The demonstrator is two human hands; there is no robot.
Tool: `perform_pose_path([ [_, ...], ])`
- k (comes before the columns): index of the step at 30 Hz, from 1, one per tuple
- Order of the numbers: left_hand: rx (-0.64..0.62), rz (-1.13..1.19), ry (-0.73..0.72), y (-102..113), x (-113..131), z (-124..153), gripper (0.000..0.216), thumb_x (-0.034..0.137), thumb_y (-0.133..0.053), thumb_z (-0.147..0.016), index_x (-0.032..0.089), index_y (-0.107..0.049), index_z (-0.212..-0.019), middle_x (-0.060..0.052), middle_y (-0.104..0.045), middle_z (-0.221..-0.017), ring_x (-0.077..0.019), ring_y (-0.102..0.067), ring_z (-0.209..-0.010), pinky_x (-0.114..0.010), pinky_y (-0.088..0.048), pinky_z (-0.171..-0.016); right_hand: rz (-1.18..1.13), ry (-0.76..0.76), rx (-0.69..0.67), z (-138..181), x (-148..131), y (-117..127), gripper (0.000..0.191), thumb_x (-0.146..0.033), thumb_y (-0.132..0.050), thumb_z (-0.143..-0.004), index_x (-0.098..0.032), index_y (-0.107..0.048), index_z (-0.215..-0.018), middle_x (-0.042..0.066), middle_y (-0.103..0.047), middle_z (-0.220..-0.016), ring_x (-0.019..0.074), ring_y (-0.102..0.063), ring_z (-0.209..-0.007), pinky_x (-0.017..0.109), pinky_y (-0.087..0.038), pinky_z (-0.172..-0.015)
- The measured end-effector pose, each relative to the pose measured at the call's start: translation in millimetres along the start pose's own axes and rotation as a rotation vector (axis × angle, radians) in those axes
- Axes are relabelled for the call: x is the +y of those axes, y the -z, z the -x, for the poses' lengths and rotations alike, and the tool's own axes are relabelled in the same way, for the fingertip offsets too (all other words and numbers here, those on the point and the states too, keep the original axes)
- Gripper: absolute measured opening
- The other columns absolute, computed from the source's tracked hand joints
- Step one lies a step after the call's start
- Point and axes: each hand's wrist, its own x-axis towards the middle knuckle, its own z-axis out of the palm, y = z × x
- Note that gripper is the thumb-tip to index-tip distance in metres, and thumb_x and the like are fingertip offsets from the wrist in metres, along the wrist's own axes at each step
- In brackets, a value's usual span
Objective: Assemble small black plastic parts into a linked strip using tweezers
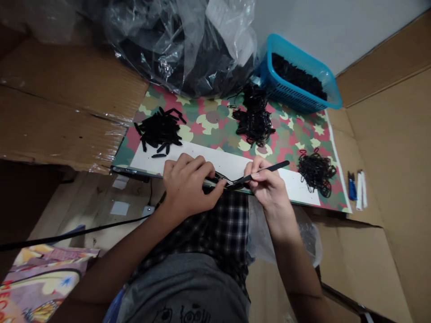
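Black tweezers pinched in R hand, L hand grip closed on sm. dk. pc.

Red letters "MEC", on butterfly print, word cut off

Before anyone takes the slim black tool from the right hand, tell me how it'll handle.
The slim black tool is probably stiff, running straight past the right hand. It's likely light for its length, being narrow and pinched between the fingers.

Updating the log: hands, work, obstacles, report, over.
Right hand gripping slim black tool; left hand at small dark piece, partly hidden; tangled black loop pile apart from hands.
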Motion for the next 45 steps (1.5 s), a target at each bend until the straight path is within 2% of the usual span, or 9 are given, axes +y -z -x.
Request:
perform_pose_path([
  [3,0.012,-0.015,-0.006,-2,0,1,0.025,0.043,-0.064,-0.081,0.022,-0.057,-0.069,-0.001,-0.067,-0.071,-0.0257,-0.058,-0.077,-0.042,-0.029,-0.069,-0.041,-0.034,-0.026,1,-1,0,0.009,-0.019,-0.064,-0.059,-0.021,-0.055,-0.057,-0.005,-0.054,-0.049,0.0076,-0.034,-0.04,0.021,-0.023,-0.042],
  [6,0.018,-0.035,-0.014,-3,0,2,0.025,0.042,-0.064,-0.082,0.022,-0.056,-0.07,-0.001,-0.067,-0.071,-0.0256,-0.058,-0.076,-0.042,-0.029,-0.068,-0.075,-0.073,-0.088,2,-1,0,0.01,-0.02,-0.064,-0.062,-0.022,-0.055,-0.059,-0.006,-0.048,-0.046,0.0079,-0.033,-0.04,0.02,-0.025,-0.041],
  [12,0.018,-0.005,-0.038,-1,-3,2,0.02,0.036,-0.065,-0.082,0.022,-0.058,-0.07,-0.001,-0.067,-0.071,-0.0246,-0.058,-0.077,-0.04,-0.028,-0.068,-0.083,-0.019,-0.099,0,1,6,0.017,-0.022,-0.068,-0.067,-0.022,-0.052,-0.063,-0.007,-0.042,-0.048,0.0091,-0.034,-0.044,0.018,-0.032,-0.043],
  [16,0.136,0.034,-0.066,-2,-6,4,0.012,0.026,-0.061,-0.084,0.021,-0.061,-0.073,0.0,-0.067,-0.069,-0.0232,-0.058,-0.078,-0.038,-0.03,-0.069,-0.119,0.013,-0.037,0,0,13,0.021,-0.023,-0.071,-0.066,-0.022,-0.051,-0.063,-0.007,-0.035,-0.049,0.0084,-0.032,-0.045,0.014,-0.032,-0.042],
  [23,0.238,0.178,-0.1,-1,4,6,0.007,0.023,-0.061,-0.086,0.02,-0.067,-0.085,-0.002,-0.068,-0.076,-0.0217,-0.055,-0.075,-0.037,-0.031,-0.068,-0.15,0.032,0.145,9,1,7,0.01,-0.019,-0.067,-0.059,-0.021,-0.057,-0.06,-0.006,-0.045,-0.05,0.0069,-0.032,-0.045,0.011,-0.033,-0.043],
  [27,0.196,0.159,-0.134,-11,14,5,0.006,0.021,-0.063,-0.085,0.022,-0.069,-0.086,0.0,-0.068,-0.078,-0.0215,-0.054,-0.076,-0.037,-0.031,-0.066,-0.145,0.04,0.159,11,1,2,0.01,-0.019,-0.066,-0.06,-0.021,-0.057,-0.061,-0.006,-0.047,-0.05,0.007,-0.035,-0.044,0.012,-0.034,-0.044],
  [32,0.115,0.068,-0.137,-20,13,4,0.004,0.021,-0.066,-0.083,0.021,-0.068,-0.08,0.001,-0.069,-0.079,-0.0212,-0.054,-0.077,-0.038,-0.03,-0.066,-0.176,0.054,0.184,12,2,0,0.01,-0.019,-0.065,-0.06,-0.021,-0.055,-0.06,-0.006,-0.047,-0.05,0.0072,-0.034,-0.044,0.012,-0.035,-0.044],
  [40,0.05,0.042,-0.121,-18,14,4,0.003,0.023,-0.066,-0.081,0.022,-0.065,-0.079,0.003,-0.069,-0.082,-0.0221,-0.055,-0.081,-0.04,-0.03,-0.068,-0.332,0.078,0.188,10,4,7,0.018,-0.015,-0.068,-0.057,-0.019,-0.051,-0.059,-0.009,-0.042,-0.048,0.0035,-0.029,-0.04,0.01,-0.037,-0.042],
  [45,0.055,0.037,-0.12,-18,15,4,0.002,0.023,-0.066,-0.081,0.023,-0.065,-0.08,0.003,-0.069,-0.081,-0.0223,-0.054,-0.082,-0.04,-0.03,-0.068,-0.451,0.05,0.189,10,5,16,0.025,-0.012,-0.071,-0.054,-0.018,-0.047,-0.059,-0.011,-0.039,-0.048,0.0021,-0.029,-0.04,0.009,-0.04,-0.042],
])
